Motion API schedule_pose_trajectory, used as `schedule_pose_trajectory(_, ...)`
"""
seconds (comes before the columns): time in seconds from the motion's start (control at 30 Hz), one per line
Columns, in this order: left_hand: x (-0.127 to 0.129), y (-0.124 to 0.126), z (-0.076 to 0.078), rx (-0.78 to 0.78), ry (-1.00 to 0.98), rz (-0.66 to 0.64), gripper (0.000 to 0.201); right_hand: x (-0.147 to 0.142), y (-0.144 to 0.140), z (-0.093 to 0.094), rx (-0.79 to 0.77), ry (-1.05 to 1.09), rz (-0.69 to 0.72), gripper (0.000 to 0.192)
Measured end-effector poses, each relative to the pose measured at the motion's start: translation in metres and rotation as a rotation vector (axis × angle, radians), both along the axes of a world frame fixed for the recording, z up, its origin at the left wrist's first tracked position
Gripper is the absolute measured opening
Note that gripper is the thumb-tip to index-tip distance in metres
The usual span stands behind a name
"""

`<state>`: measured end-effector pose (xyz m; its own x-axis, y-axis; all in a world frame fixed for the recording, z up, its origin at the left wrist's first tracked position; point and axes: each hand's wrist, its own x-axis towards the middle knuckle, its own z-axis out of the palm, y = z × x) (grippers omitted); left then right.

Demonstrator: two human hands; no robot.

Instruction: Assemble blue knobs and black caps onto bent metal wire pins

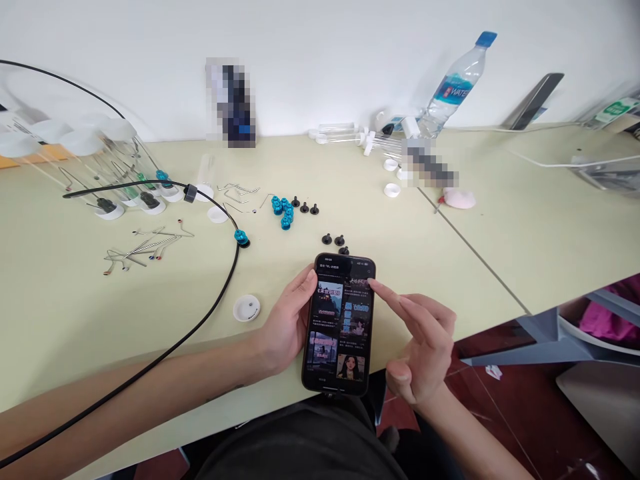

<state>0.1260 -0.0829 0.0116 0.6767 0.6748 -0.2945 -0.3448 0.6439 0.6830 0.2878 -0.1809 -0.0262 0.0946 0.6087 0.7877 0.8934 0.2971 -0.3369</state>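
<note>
A black smartphone is held upright over the table's front edge, its lit screen showing rows of picture tiles. My left hand grips it from the left side, thumb on the edge and the other fingers hidden behind. My right hand is at the phone's right side, the index fingertip at the upper right of the screen. Its thumb stands apart and it holds nothing. Just beyond the phone lie several black screws. Farther left is a cluster of blue knobs, and a white cap sits beside my left wrist.
Clear tubes with white lids stand at the left. Bent metal picks are scattered before them. A black cable crosses over my left forearm. A water bottle leans against the wall, near more clear tubes.
</note>
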Motion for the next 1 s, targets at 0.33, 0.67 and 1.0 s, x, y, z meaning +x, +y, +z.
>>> schedule_pose_trajectory(0.33, 0.002, 0.001, -0.001, 0.012, -0.034, 0.007, 0.027, 0.001, -0.002, 0.0, 0.038, 0.023, 0.035, 0.063)
schedule_pose_trajectory(0.67, 0.0, 0.0, -0.003, 0.012, -0.021, 0.007, 0.03, -0.001, -0.001, 0.006, -0.18, -0.045, 0.064, 0.076)
schedule_pose_trajectory(1.0, 0.0, -0.001, -0.004, -0.023, -0.023, 0.01, 0.029, -0.002, -0.001, 0.013, -0.161, -0.126, 0.126, 0.071)
